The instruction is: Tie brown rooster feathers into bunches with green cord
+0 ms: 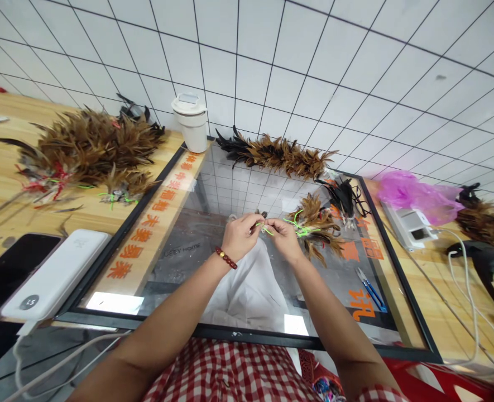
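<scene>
Both hands meet over the middle of a glass-topped board point(213, 190). My left hand point(241, 234), with a red bead bracelet on the wrist, pinches a thin bright green tie point(265, 227). My right hand point(286, 237) pinches the same tie from the other side, fingers pressed together. A small dark feather tip shows just above the fingers. Right beside my right hand lies a small bunch of brown feathers point(317, 226) bound with green ties.
A long brown feather strip point(276, 155) lies at the board's far edge, a big feather heap point(91, 151) at left. A white cup point(193, 123), blue scissors point(371, 288), a power bank point(58, 273), a phone point(8, 273), a pink bag point(409, 192) and cables surround the board.
</scene>
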Demonstrator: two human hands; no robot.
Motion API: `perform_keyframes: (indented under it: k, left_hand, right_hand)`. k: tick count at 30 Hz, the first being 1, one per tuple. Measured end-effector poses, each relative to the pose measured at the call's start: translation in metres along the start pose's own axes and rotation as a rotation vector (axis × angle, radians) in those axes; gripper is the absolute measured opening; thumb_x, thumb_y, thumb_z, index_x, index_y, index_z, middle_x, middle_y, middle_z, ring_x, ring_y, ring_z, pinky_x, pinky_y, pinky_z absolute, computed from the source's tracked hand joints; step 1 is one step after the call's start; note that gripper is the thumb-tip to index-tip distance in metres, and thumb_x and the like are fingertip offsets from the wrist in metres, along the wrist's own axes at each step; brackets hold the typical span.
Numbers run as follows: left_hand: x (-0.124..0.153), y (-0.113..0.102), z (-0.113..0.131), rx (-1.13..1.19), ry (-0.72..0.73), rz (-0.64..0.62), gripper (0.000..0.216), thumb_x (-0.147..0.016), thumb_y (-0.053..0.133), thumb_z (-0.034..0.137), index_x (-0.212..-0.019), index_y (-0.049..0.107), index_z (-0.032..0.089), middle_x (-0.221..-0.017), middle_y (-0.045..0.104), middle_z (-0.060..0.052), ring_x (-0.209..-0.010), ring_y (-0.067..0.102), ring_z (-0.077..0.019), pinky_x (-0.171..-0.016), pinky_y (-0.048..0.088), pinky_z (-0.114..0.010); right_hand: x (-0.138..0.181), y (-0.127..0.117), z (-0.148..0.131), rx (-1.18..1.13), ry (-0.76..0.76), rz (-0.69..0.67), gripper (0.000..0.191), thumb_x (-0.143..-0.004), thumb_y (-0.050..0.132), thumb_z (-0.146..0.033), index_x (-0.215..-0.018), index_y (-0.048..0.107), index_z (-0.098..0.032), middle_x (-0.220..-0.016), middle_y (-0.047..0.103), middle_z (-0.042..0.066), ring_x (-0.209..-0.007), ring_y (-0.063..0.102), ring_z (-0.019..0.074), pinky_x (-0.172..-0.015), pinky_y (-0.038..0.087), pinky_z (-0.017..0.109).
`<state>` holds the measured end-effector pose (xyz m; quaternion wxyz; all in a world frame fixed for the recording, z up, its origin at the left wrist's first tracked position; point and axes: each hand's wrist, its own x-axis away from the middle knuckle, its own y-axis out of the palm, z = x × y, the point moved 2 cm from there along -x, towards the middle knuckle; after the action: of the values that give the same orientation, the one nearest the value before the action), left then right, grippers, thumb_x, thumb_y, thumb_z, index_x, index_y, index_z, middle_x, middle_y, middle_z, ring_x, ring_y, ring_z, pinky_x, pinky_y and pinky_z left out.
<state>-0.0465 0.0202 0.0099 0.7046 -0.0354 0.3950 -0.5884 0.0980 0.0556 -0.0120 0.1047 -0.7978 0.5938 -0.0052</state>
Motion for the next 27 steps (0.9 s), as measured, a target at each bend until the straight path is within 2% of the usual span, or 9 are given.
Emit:
perform_keyframes:
  k: [6, 12, 17, 22, 27]
  left_hand:
    - [-0.0015, -0.0004, -0.0009, 0.033, 0.032, 0.027, 0.016, -0.081, 0.052, 0.012, -0.088, 0.063, 0.021, -0.085, 0.069, -0.002, -0.077, 0.064, -0.0124, -0.069, 0.047, -0.023]
    - [-0.0008, 0.0012, -0.0012, 0.039, 0.104, -0.042, 0.019, -0.082, 0.05, 0.012, -0.091, 0.064, 0.021, -0.087, 0.069, -0.003, -0.079, 0.064, -0.0128, -0.073, 0.049, -0.024]
    - [-0.0007, 0.0015, -0.0014, 0.014, 0.083, -0.078, 0.022, -0.082, 0.049, 0.012, -0.093, 0.064, 0.022, -0.089, 0.07, -0.004, -0.082, 0.064, -0.0137, -0.076, 0.049, -0.025]
    - [-0.0013, 0.0, -0.0007, 0.03, 0.068, -0.068, 0.019, -0.084, 0.049, 0.014, -0.092, 0.064, 0.021, -0.091, 0.07, -0.004, -0.084, 0.064, -0.0138, -0.076, 0.048, -0.025]
    - [-0.0016, -0.0006, -0.0014, 0.048, 0.056, -0.043, 0.017, -0.083, 0.05, 0.015, -0.091, 0.064, 0.021, -0.086, 0.069, -0.003, -0.078, 0.063, -0.0129, -0.07, 0.046, -0.024]
  right_hand:
    - [-0.0011, -0.0025, -0.0013, -0.063, 0.062, -0.041, 0.021, -0.077, 0.063, -0.038, -0.078, 0.066, -0.018, -0.065, 0.058, -0.001, -0.058, 0.049, 0.0109, -0.06, 0.04, 0.025]
    - [-0.0027, -0.0013, -0.0017, -0.084, 0.082, -0.045, 0.025, -0.077, 0.063, -0.042, -0.079, 0.065, -0.017, -0.066, 0.059, -0.001, -0.058, 0.051, 0.0108, -0.06, 0.042, 0.024]
    - [-0.0033, -0.0029, -0.0011, -0.037, 0.073, -0.13, 0.029, -0.076, 0.061, -0.046, -0.076, 0.065, -0.017, -0.063, 0.058, -0.001, -0.057, 0.05, 0.0107, -0.059, 0.043, 0.025]
    - [-0.0025, -0.0057, -0.0031, -0.049, 0.068, -0.144, 0.029, -0.077, 0.062, -0.046, -0.074, 0.064, -0.017, -0.06, 0.056, -0.003, -0.057, 0.048, 0.0101, -0.059, 0.041, 0.024]
    - [-0.0012, -0.007, -0.004, -0.066, 0.055, -0.156, 0.027, -0.076, 0.066, -0.044, -0.079, 0.066, -0.017, -0.066, 0.06, -0.002, -0.06, 0.05, 0.0104, -0.061, 0.042, 0.024]
